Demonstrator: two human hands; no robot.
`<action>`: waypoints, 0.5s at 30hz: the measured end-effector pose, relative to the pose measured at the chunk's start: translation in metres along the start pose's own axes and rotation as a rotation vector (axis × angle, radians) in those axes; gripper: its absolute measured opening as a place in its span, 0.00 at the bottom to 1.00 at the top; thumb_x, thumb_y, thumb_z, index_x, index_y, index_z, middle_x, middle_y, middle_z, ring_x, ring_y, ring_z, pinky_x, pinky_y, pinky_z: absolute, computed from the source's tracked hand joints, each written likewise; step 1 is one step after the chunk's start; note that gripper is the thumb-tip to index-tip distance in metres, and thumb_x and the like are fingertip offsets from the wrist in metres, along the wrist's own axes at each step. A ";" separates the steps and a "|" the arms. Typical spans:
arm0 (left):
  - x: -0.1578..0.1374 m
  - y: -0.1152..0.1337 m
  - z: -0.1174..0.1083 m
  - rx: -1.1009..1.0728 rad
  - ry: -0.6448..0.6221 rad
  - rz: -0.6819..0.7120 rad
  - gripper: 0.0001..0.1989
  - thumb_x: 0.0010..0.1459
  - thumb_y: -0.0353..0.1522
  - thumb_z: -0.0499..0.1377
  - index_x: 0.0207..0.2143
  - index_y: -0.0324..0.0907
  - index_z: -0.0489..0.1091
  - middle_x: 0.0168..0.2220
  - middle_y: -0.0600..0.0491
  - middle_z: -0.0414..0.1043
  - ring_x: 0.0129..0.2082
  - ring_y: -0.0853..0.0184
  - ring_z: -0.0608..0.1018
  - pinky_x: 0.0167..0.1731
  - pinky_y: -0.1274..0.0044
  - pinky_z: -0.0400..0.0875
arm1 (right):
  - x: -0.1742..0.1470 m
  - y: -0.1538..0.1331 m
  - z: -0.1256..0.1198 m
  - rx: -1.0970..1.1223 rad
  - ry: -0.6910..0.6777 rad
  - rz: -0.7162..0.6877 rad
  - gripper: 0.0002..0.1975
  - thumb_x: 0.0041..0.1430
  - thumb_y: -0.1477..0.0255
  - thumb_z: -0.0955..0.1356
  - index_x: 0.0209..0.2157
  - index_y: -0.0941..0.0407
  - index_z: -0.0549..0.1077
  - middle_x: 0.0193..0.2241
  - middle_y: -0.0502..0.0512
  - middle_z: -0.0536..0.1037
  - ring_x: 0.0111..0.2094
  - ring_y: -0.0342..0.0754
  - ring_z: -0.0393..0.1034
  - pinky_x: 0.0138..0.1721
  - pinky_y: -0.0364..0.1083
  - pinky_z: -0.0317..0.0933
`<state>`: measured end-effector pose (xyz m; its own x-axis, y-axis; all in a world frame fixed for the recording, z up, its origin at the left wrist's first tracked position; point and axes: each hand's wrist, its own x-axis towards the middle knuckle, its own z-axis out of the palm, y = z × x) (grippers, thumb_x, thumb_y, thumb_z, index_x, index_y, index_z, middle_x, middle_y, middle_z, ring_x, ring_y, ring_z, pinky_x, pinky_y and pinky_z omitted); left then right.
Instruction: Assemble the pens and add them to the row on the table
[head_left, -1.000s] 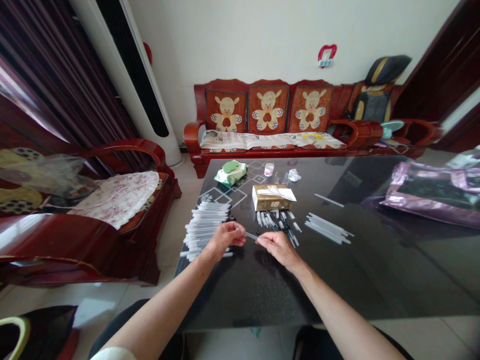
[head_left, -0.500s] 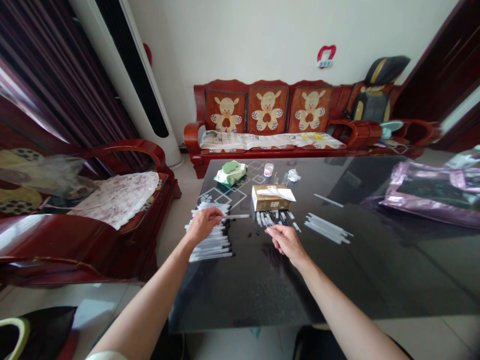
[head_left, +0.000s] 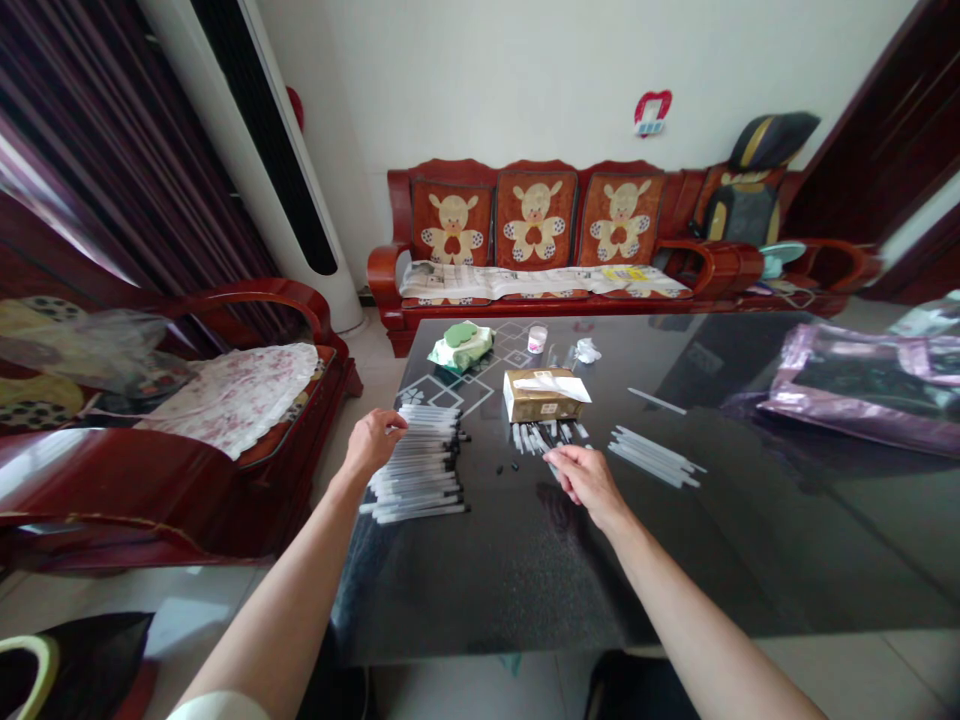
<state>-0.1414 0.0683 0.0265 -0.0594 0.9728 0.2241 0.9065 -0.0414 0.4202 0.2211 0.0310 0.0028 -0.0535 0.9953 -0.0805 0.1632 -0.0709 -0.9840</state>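
Since last frame, L hand point(head_left: 373, 441) has shifted left to the left ends of the tube row point(head_left: 416, 470), & the tube it held no longer juts out rightward; R hand point(head_left: 586, 474) sits a touch further right. From my remote seat, L fingers look loosely curled, can't tell if anything's in them; R fingertips pinch narrow over the short pieces point(head_left: 525, 438), contents unclear.

Row lies parallel on the tabletop point(head_left: 495, 570), dark ends right, prob. to stay neat & within L reach; short pieces lie just before the tissue box point(head_left: 546, 405), prob. handy for R.

Count: row too packed, short pcs partly hidden, so no nos.; black bits point(head_left: 515, 465) x2; R-side bundle point(head_left: 654, 457) approx. 5 tubes; lone tube point(head_left: 657, 401) x1; tissue box x1; wipes pack point(head_left: 461, 350) x1; cup point(head_left: 537, 340) x1.
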 end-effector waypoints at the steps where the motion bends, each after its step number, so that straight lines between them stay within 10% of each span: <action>1: 0.000 -0.001 0.001 0.011 -0.003 0.006 0.08 0.50 0.32 0.57 0.31 0.43 0.75 0.35 0.50 0.74 0.36 0.63 0.75 0.39 0.75 0.65 | 0.000 0.000 -0.002 0.003 0.010 -0.003 0.19 0.52 0.57 0.66 0.32 0.61 0.73 0.11 0.43 0.62 0.10 0.36 0.50 0.09 0.36 0.43; 9: -0.010 0.034 0.004 -0.061 0.180 0.138 0.11 0.53 0.30 0.56 0.38 0.44 0.73 0.40 0.49 0.72 0.42 0.60 0.73 0.46 0.71 0.64 | 0.016 0.004 -0.036 -0.079 0.250 -0.052 0.20 0.51 0.58 0.66 0.33 0.62 0.74 0.11 0.45 0.63 0.10 0.37 0.51 0.10 0.38 0.45; 15: -0.036 0.085 0.026 -0.275 0.055 0.368 0.12 0.55 0.28 0.54 0.41 0.43 0.71 0.41 0.50 0.71 0.44 0.62 0.72 0.46 0.73 0.64 | 0.030 0.016 -0.099 -0.677 0.484 -0.143 0.15 0.52 0.65 0.64 0.32 0.60 0.77 0.21 0.58 0.76 0.21 0.48 0.69 0.23 0.44 0.60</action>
<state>-0.0513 0.0361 0.0317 0.2164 0.8690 0.4450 0.7273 -0.4476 0.5203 0.3199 0.0667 0.0003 0.2838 0.9211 0.2664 0.7508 -0.0407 -0.6592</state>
